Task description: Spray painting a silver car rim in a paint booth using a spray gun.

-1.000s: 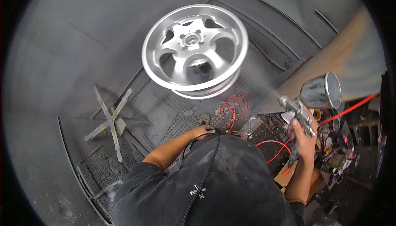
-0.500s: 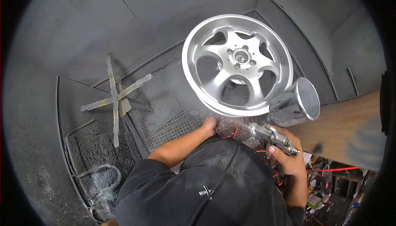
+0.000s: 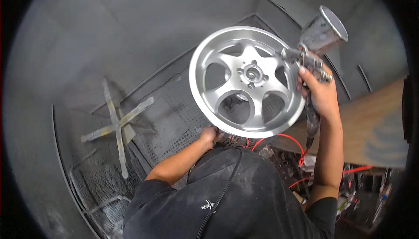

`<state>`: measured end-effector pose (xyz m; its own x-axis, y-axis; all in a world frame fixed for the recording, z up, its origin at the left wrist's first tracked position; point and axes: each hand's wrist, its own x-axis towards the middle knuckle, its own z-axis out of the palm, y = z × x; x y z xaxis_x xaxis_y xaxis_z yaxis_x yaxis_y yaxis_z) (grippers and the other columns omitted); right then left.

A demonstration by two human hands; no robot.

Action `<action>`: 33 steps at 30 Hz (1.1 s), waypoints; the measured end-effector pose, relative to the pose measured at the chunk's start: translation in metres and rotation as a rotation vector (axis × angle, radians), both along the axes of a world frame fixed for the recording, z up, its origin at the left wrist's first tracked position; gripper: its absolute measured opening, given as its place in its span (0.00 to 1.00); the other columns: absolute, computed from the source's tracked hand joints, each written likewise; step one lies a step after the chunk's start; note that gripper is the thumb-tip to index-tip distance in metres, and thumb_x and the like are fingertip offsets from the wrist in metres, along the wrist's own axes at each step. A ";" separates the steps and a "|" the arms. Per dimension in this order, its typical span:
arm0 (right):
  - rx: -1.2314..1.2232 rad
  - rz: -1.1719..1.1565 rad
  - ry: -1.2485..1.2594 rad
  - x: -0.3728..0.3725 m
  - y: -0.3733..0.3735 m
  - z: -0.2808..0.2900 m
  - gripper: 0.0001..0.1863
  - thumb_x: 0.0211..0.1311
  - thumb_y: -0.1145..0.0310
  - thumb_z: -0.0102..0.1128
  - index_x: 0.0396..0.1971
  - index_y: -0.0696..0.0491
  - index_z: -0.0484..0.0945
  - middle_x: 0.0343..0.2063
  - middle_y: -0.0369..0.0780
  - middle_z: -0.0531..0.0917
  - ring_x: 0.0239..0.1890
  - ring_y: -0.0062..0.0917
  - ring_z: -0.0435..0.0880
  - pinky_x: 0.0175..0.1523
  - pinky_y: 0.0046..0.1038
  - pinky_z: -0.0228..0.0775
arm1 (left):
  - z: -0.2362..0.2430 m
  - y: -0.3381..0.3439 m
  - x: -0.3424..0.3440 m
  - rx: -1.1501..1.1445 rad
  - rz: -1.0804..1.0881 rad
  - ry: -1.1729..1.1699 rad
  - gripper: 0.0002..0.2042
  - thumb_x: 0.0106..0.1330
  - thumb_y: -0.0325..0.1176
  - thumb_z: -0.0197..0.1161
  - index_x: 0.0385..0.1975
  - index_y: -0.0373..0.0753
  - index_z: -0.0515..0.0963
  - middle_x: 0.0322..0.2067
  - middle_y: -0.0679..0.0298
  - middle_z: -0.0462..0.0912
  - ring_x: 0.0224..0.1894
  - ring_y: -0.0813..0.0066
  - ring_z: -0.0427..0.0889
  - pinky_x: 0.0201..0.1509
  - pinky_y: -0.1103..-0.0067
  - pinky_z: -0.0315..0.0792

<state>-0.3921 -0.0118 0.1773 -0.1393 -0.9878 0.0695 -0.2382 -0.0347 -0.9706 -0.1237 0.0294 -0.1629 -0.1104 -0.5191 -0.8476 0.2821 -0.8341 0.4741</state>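
Note:
A silver five-spoke wheel (image 3: 238, 80) stands tilted in front of me, its hub face toward me; what supports it is mostly hidden. My right hand (image 3: 322, 88) is wrapped round a metal spray gun (image 3: 305, 60) with a paint-smeared cup (image 3: 321, 35) on top. The nozzle is over the wheel's upper right rim, directed left across its face. Below the gun, a dark hose fitting runs down to a red hose (image 3: 293, 138). At the wheel's lower left edge my left hand (image 3: 209, 136) is closed, its fingertips and anything in them hidden.
A tape-wrapped cross-shaped stand (image 3: 117, 125) is at the left. Grey panels (image 3: 166, 25) enclose the back. Perforated floor mats (image 3: 185, 108) lie under the wheel. A wooden board (image 3: 371, 125) is at the right, with cluttered items (image 3: 349, 199) below it.
My right hand has raised the spray gun from below the wheel's lower right rim to its upper right. The view has shifted slightly; my left hand stays by the lower rim.

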 end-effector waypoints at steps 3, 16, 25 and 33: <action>-0.008 -0.179 0.143 -0.030 0.003 -0.002 0.21 0.62 0.68 0.59 0.55 0.56 0.74 0.22 0.31 0.76 0.22 0.12 0.74 0.23 0.17 0.64 | -0.009 -0.051 0.037 -0.150 0.070 -0.108 0.13 0.68 0.31 0.48 0.45 0.30 0.75 0.39 0.54 0.81 0.37 0.62 0.80 0.45 0.66 0.75; 0.058 -0.583 -0.038 -0.110 0.190 -0.090 0.24 0.62 0.68 0.62 0.57 0.56 0.71 0.18 0.31 0.76 0.18 0.12 0.73 0.21 0.15 0.61 | 0.018 -0.006 -0.043 -0.048 0.056 -0.028 0.10 0.70 0.26 0.49 0.47 0.36 0.72 0.40 0.56 0.79 0.38 0.64 0.81 0.40 0.70 0.82; 0.114 -0.476 -0.322 -0.085 0.264 -0.136 0.25 0.61 0.70 0.61 0.58 0.57 0.70 0.21 0.32 0.77 0.20 0.13 0.73 0.23 0.16 0.63 | 0.028 0.072 -0.138 -0.290 -1.366 0.281 0.20 0.63 0.17 0.47 0.56 0.38 0.67 0.57 0.59 0.73 0.55 0.70 0.75 0.53 0.78 0.70; 0.095 -0.333 -0.479 -0.077 0.308 -0.147 0.23 0.61 0.70 0.61 0.57 0.56 0.72 0.30 0.33 0.79 0.26 0.13 0.74 0.34 0.19 0.69 | -0.044 0.074 -0.050 -0.725 -1.904 0.417 0.27 0.66 0.43 0.58 0.60 0.33 0.66 0.60 0.53 0.71 0.61 0.64 0.69 0.65 0.72 0.62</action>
